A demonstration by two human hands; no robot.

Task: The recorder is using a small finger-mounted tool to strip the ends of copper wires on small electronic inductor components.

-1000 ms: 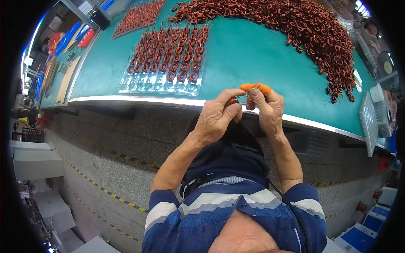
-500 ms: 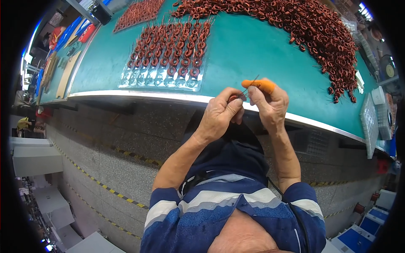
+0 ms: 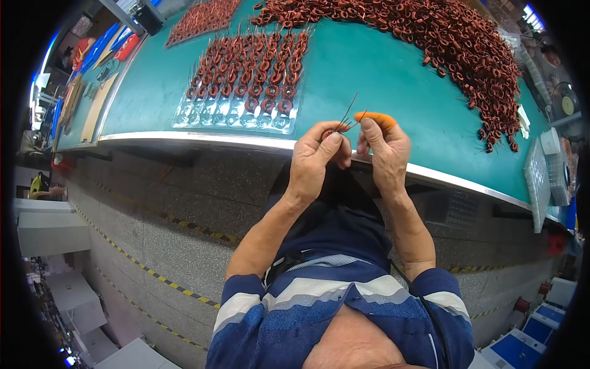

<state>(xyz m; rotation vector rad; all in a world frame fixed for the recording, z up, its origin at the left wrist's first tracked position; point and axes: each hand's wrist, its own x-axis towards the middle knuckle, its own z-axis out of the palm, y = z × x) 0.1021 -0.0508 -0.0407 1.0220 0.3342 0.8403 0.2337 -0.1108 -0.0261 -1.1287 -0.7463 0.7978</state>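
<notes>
My left hand (image 3: 310, 163) is closed at the table's front edge, its thumb and fingers pinching a small copper-wound ring coil (image 3: 327, 134). Thin wire leads (image 3: 350, 109) stick up and to the right from that coil. Just to the right, my right hand (image 3: 391, 152) wears an orange finger cover (image 3: 380, 119) on its index finger. Its thumb presses against that covered finger, with a wire end showing between them. Ahead and to the left, a clear plastic tray (image 3: 230, 122) holds rows of similar coils standing with their leads up; its nearest row of pockets holds none.
A large heap of loose coils (image 3: 455, 52) spreads over the green tabletop (image 3: 369, 67) at the back and right. Another filled tray (image 3: 203, 21) lies at the far left. Clear trays (image 3: 538, 178) stand at the right end. A metal strip (image 3: 203, 139) edges the table.
Both hands have shifted slightly left. The coil's leads now point more upright and show more clearly, and the wire no longer crosses over the orange finger cover as before.
</notes>
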